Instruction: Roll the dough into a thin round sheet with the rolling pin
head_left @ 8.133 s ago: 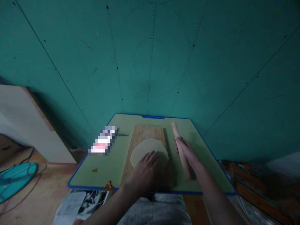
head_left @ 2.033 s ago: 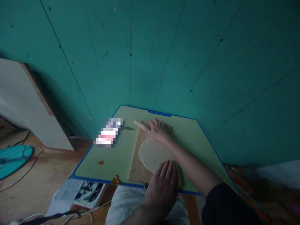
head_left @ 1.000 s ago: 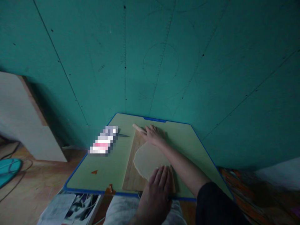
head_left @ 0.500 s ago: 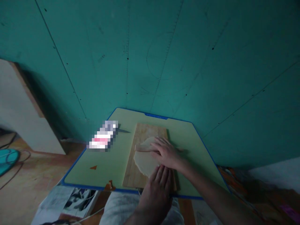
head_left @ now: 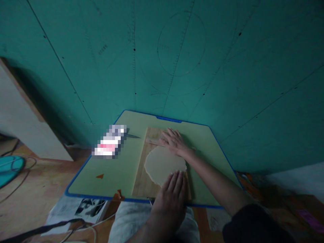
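Note:
A pale, flat round sheet of dough (head_left: 162, 163) with a ragged edge lies on a wooden board (head_left: 140, 184). Across the board, just beyond the dough, is a wooden rolling pin (head_left: 152, 141), mostly covered by my right hand (head_left: 174, 141). That hand lies on the pin with its fingers stretched out flat. My left hand (head_left: 173, 192) rests at the near right edge of the dough, palm down, fingers extended over the dough's rim and the board.
The board sits on a pale green tabletop (head_left: 108, 172) with a blue rim. A blurred-out flat item (head_left: 110, 141), a thin pointed tool (head_left: 133, 136) and a small orange scrap (head_left: 100, 176) are at the left. A green wall (head_left: 101, 74) rises behind the table.
My right hand and the rolling pin have moved away from me, off the dough to the board's far part, uncovering the sheet. My left hand stays near the same spot. The view has tilted slightly.

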### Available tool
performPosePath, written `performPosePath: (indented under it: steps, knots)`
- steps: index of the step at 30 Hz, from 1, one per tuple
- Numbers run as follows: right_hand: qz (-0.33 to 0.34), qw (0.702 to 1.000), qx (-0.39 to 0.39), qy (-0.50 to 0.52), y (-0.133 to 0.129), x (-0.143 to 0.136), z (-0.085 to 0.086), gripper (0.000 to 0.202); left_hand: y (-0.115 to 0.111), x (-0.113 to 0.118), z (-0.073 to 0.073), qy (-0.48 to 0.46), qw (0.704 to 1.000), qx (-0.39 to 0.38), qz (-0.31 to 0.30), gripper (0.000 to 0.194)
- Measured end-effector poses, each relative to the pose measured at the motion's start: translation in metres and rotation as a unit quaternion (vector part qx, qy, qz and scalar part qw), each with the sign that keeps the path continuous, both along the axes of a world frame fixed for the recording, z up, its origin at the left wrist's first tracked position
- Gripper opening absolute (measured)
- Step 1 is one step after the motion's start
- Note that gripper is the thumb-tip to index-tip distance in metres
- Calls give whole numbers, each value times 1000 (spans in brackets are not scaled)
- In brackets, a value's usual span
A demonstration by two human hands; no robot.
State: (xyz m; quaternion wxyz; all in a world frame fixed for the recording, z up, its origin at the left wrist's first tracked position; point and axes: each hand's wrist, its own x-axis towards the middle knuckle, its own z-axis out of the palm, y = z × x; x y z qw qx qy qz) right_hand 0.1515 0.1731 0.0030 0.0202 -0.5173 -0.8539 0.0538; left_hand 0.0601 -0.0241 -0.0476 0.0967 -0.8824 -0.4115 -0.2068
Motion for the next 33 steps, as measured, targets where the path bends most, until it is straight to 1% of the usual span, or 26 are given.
performPosePath:
  steps: [2,4,6,8,12,14,16,17,19,22,24,26,27,28,30,33]
  knots:
    - [33,999,23,11,-24,4,-6,62,1,0,1,-3,1000,-8,-4,63]
    - [63,997,44,25,-43,8,-10,61,2,1,1,-7,1000,-19,-7,64]
    - [76,995,55,34,-49,9,-13,60,2,2,1,-5,1000,-29,-9,64]
    - [62,996,52,32,-37,8,-13,60,2,1,1,-1,999,-34,-12,63]
    - [-20,1000,-3,15,16,-2,-8,66,1,0,2,-1,1000,-13,-7,61]
    - [-51,998,-23,13,38,-6,-6,67,1,0,2,-6,1000,1,-2,59]
    - [-63,998,-25,16,45,-9,-5,67,0,-1,1,-7,1000,4,-2,58]
    - [-62,998,-19,17,42,-10,-5,66,0,-1,1,-4,1000,0,-3,58]
    - [-42,999,3,20,24,-10,-6,64,0,-2,2,1,1000,-10,-8,60]
    - [21,998,47,33,-22,-10,-8,60,1,-3,3,3,999,-34,-16,64]
    - [57,995,64,40,-54,-7,-8,60,1,-3,3,4,997,-68,-24,63]
    - [84,993,76,41,-75,-4,-9,63,1,-2,2,6,994,-107,-28,61]
    - [95,992,77,40,-80,-3,-9,64,1,-2,1,6,992,-120,-28,61]
    - [102,991,75,38,-81,-2,-9,64,1,-2,1,7,992,-124,-28,63]
    - [99,993,63,30,-70,-2,-8,62,1,-2,0,7,993,-111,-26,67]
    - [56,998,39,13,-32,-5,-4,63,2,-2,1,7,996,-84,-20,69]
